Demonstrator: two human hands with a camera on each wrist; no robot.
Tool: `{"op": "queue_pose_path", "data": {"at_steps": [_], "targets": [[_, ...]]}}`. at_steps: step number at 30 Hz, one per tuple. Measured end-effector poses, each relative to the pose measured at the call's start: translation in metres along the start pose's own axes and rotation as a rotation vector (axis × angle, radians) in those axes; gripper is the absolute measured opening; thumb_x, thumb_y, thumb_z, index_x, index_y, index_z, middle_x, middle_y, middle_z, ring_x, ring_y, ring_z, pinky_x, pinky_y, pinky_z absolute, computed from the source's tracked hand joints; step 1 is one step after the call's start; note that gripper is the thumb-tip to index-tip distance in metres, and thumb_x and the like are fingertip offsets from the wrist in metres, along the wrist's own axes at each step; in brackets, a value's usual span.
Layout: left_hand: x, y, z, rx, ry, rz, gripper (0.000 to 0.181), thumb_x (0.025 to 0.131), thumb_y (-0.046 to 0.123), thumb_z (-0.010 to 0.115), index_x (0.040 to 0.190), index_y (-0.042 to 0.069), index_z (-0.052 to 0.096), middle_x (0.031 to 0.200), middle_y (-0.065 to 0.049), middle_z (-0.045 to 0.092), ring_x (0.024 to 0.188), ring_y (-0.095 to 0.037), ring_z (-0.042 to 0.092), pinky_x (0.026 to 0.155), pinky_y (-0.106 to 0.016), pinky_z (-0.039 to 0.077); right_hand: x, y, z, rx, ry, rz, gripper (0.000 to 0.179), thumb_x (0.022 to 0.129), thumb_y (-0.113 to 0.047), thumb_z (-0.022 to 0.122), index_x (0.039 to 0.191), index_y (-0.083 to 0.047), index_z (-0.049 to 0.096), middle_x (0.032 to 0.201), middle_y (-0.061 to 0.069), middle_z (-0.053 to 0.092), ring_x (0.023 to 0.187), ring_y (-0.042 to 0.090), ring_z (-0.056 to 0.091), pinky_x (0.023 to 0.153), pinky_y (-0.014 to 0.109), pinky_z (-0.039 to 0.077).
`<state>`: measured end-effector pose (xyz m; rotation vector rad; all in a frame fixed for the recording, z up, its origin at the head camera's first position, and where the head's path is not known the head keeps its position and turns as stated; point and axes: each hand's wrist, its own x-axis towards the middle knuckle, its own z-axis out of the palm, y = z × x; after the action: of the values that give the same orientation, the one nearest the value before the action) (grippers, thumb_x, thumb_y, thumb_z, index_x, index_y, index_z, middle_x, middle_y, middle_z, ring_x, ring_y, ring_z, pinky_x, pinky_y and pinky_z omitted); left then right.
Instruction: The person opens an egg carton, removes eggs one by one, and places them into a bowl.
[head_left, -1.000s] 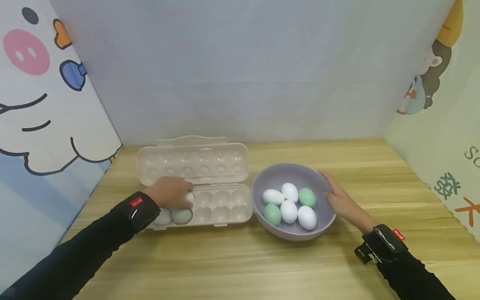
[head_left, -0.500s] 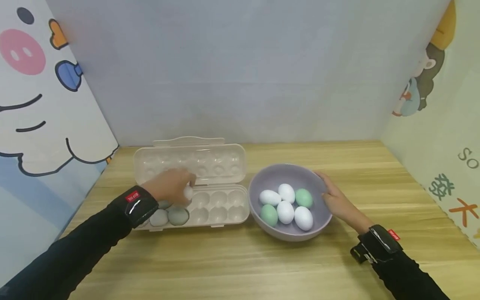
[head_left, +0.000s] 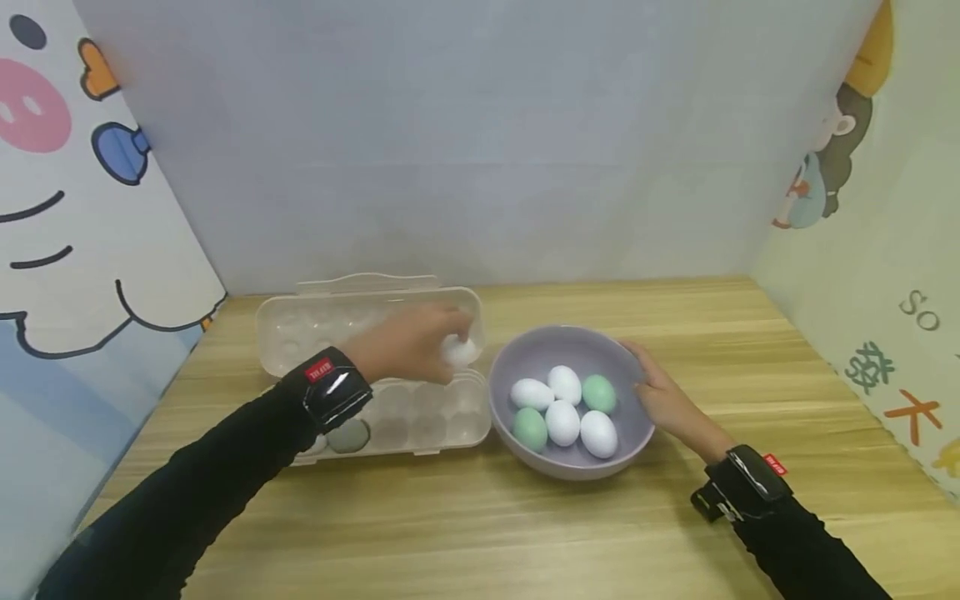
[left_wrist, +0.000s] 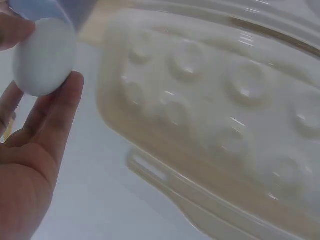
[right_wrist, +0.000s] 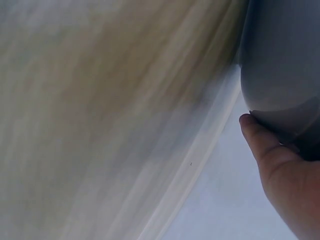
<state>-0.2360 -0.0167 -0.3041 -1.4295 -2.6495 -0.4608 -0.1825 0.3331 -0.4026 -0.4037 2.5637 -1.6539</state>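
Note:
Pinched between the thumb and fingers of my left hand (head_left: 408, 342) is a white egg (left_wrist: 46, 57), held above the right part of the egg carton (head_left: 468, 417). The carton lies with its lid (head_left: 277, 333) folded back. A grey-green egg (head_left: 348, 436) and part of a pale egg (head_left: 315, 446) show in its left cups; my left forearm hides the rest there. My right hand (head_left: 671, 408) grips the right rim of a purple bowl (head_left: 570, 340), thumb on the rim. Inside that bowl lie several white eggs (head_left: 562, 422) and two green eggs (head_left: 599, 393).
The bowl stands close against the carton's right end on a wood-grain table (head_left: 465, 533). A plain pale wall (head_left: 480, 150) rises behind the table. Cartoon-printed panels flank it on the left (head_left: 97, 275) and right (head_left: 840, 308).
My left hand has lifted the white egg from the carton's left part and carried it right toward the bowl. My right hand stays on the bowl's rim. The head view has shifted slightly.

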Motion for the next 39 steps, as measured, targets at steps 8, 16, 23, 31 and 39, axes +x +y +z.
{"op": "queue_pose_path", "data": {"at_steps": [8, 16, 23, 31, 39], "targets": [[0.048, 0.017, 0.019, -0.023, -0.031, 0.080, 0.027, 0.067, 0.017, 0.069, 0.087, 0.016, 0.050, 0.085, 0.003, 0.048, 0.073, -0.014, 0.048, 0.060, -0.026, 0.042, -0.003, -0.004, 0.007, 0.032, 0.006, 0.024, 0.062, 0.083, 0.007, 0.025, 0.141, -0.014, 0.015, 0.142, 0.026, 0.015, 0.117, 0.050, 0.031, 0.074, 0.052, 0.047], [0.085, 0.025, 0.028, 0.004, -0.071, 0.169, 0.026, 0.068, 0.023, 0.069, 0.088, 0.019, 0.053, 0.083, 0.006, 0.052, 0.074, -0.012, 0.047, 0.060, -0.025, 0.040, 0.001, -0.006, 0.020, 0.031, 0.007, -0.031, 0.061, 0.081, 0.009, 0.026, 0.139, -0.008, 0.018, 0.140, 0.025, 0.021, 0.121, 0.046, 0.028, 0.088, 0.056, 0.038], [0.103, 0.030, 0.045, -0.070, -0.153, 0.193, 0.027, 0.065, 0.009, 0.066, 0.088, 0.014, 0.054, 0.086, 0.005, 0.054, 0.079, -0.011, 0.048, 0.069, -0.023, 0.041, 0.005, -0.008, 0.029, 0.011, -0.009, -0.042, 0.060, 0.082, 0.008, 0.027, 0.139, -0.008, 0.017, 0.141, 0.023, 0.021, 0.127, 0.040, 0.023, 0.099, 0.056, 0.025], [0.117, 0.030, 0.064, -0.044, -0.279, 0.183, 0.030, 0.069, 0.003, 0.065, 0.095, 0.012, 0.054, 0.094, 0.002, 0.057, 0.087, -0.014, 0.051, 0.077, -0.026, 0.042, 0.006, -0.014, 0.035, -0.018, -0.003, -0.023, 0.060, 0.083, 0.006, 0.028, 0.140, -0.010, 0.016, 0.142, 0.023, 0.020, 0.127, 0.041, 0.023, 0.099, 0.056, 0.024], [0.113, 0.029, 0.071, 0.003, -0.365, 0.135, 0.039, 0.075, -0.001, 0.065, 0.112, 0.008, 0.056, 0.105, -0.007, 0.054, 0.100, -0.019, 0.049, 0.089, -0.030, 0.040, 0.010, -0.018, 0.042, -0.011, -0.013, -0.026, 0.061, 0.083, 0.006, 0.029, 0.140, -0.009, 0.015, 0.143, 0.023, 0.017, 0.127, 0.041, 0.022, 0.100, 0.057, 0.024]]}}
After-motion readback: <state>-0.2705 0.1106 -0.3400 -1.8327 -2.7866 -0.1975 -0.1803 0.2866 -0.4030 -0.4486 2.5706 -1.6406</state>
